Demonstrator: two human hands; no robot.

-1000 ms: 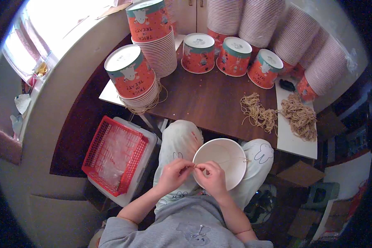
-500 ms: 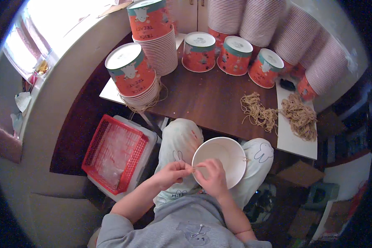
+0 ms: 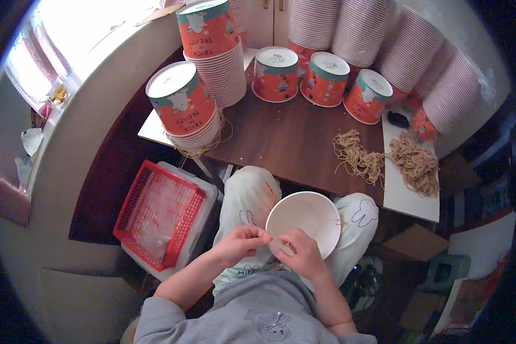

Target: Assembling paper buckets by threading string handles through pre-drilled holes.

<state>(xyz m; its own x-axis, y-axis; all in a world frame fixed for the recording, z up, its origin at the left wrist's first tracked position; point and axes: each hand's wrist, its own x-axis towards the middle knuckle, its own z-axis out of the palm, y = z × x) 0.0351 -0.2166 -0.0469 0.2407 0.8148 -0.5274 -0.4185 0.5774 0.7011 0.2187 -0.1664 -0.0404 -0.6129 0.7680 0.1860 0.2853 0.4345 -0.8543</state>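
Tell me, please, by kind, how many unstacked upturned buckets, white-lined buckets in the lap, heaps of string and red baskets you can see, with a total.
Unstacked upturned buckets: 3
White-lined bucket in the lap: 1
Heaps of string: 2
Red basket: 1
Total: 7

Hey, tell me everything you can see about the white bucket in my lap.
The white bucket is round, apparently paper, with a smooth off-white inside and a rolled-looking rim. It sits mouth up between the left thigh and right thigh. A bit of tan twine shows at its right rim. The right hand covers part of the near rim; whether it touches is unclear. Its outer wall is mostly hidden.
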